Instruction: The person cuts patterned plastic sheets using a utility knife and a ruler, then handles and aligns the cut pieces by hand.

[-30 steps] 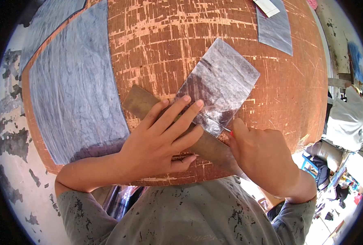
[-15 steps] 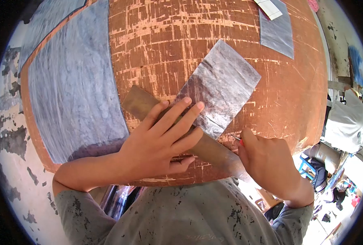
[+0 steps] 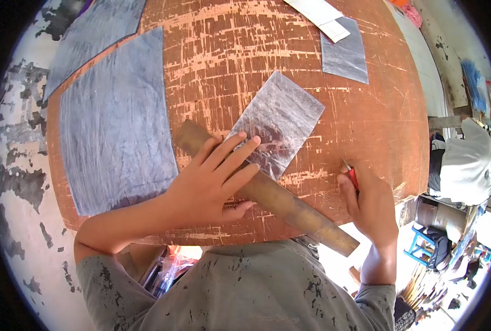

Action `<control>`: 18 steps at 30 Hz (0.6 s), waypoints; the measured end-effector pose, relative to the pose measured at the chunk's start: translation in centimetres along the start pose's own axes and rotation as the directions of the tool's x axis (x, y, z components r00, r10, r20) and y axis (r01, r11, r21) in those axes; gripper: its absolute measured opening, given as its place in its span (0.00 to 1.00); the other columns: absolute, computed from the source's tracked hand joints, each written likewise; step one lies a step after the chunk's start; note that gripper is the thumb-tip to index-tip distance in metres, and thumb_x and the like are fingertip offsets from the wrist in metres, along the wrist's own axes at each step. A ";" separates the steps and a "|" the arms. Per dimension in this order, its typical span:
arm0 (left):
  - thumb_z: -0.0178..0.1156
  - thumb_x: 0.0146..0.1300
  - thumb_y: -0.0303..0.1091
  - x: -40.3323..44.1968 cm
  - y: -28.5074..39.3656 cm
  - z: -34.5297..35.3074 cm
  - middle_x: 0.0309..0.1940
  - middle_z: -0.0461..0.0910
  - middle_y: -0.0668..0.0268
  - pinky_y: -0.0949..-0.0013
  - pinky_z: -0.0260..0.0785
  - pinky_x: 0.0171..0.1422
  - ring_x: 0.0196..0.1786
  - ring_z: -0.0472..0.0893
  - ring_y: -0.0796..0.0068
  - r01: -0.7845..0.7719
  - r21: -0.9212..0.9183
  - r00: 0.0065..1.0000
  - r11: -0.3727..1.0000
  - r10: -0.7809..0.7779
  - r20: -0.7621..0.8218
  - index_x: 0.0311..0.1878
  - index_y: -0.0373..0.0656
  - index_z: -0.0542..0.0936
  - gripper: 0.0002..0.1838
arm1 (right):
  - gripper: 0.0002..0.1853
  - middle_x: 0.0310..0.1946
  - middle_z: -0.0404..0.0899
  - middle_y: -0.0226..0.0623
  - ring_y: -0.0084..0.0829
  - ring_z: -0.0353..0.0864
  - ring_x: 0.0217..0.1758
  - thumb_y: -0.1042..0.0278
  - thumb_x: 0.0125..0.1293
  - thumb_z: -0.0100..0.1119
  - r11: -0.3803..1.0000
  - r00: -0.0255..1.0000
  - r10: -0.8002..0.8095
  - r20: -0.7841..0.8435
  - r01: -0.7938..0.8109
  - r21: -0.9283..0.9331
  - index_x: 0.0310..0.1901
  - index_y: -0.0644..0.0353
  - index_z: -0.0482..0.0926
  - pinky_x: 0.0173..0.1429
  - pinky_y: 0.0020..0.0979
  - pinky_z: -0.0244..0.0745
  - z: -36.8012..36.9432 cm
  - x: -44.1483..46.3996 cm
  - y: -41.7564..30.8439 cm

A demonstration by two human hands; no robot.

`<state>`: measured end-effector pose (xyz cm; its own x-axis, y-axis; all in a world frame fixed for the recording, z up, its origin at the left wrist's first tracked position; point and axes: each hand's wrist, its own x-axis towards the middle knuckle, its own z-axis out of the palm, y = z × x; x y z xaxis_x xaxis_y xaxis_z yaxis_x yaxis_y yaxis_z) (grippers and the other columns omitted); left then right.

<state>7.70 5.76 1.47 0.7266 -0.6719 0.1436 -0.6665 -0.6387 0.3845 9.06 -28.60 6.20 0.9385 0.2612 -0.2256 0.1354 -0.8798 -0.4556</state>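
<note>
My left hand (image 3: 212, 179) lies with fingers spread on a brown metal straightedge (image 3: 289, 207), its fingertips reaching the lower left edge of a clear plastic sheet (image 3: 284, 113). The straightedge runs diagonally, and its lower right end sticks out past the table's front edge. Held in my right hand (image 3: 371, 207) is a small red-handled knife (image 3: 352, 175), its thin tip pointing up and left. That hand is to the right of the sheet, apart from both the sheet and the straightedge.
The scratched brown table (image 3: 218, 60) carries a large grey-blue sheet (image 3: 118, 121) at left, another sheet (image 3: 96, 41) behind it, and a small grey sheet (image 3: 347, 55) under a white strip (image 3: 331, 27). A blue stool (image 3: 419, 245) stands at lower right.
My right hand with the knife has moved right, away from the plastic sheet and straightedge, uncovering the straightedge's far end. My left hand stays on the straightedge. The view has shifted.
</note>
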 end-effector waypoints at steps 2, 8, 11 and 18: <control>0.76 0.61 0.52 -0.1 0.1 0.2 0.84 0.66 0.46 0.34 0.62 0.82 0.83 0.68 0.39 -0.002 0.007 1.000 1.000 0.002 -0.011 0.65 0.39 0.78 0.36 | 0.13 0.40 0.87 0.56 0.63 0.87 0.43 0.62 0.83 0.60 0.999 0.991 -0.022 -0.128 0.016 -0.041 0.57 0.62 0.81 0.45 0.54 0.78 0.6 -0.3 0.2; 0.74 0.68 0.51 1.0 2.9 -2.1 0.77 0.74 0.50 0.39 0.66 0.79 0.78 0.73 0.45 0.069 0.011 0.993 0.998 -0.068 -0.100 0.63 0.40 0.82 0.30 | 0.13 0.38 0.87 0.53 0.59 0.87 0.41 0.61 0.81 0.64 0.993 0.932 -0.092 -0.351 0.060 -0.099 0.56 0.62 0.81 0.45 0.54 0.80 1.3 0.2 1.6; 0.75 0.71 0.43 0.7 6.0 -3.4 0.63 0.85 0.58 0.50 0.76 0.68 0.65 0.84 0.54 0.092 -0.093 0.971 0.991 -0.110 -0.213 0.58 0.42 0.85 0.20 | 0.14 0.39 0.87 0.53 0.59 0.87 0.41 0.61 0.80 0.65 0.997 0.950 -0.045 -0.310 0.024 -0.071 0.58 0.60 0.82 0.45 0.54 0.80 1.6 0.3 2.3; 0.63 0.82 0.48 2.9 18.6 -3.0 0.30 0.83 0.68 0.68 0.74 0.40 0.34 0.83 0.72 -0.213 -0.954 0.977 -0.210 -0.044 -0.208 0.46 0.38 0.88 0.19 | 0.19 0.45 0.87 0.57 0.60 0.87 0.45 0.59 0.78 0.67 0.999 0.956 0.025 -0.291 -0.032 -0.022 0.62 0.63 0.83 0.50 0.54 0.80 1.8 -1.8 2.0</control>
<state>-2.09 -6.87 11.78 0.7743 -0.5501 0.3130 0.1442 0.6349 0.7590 7.02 -30.14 4.12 0.9933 0.1127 0.0236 0.1119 -0.8961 -0.4294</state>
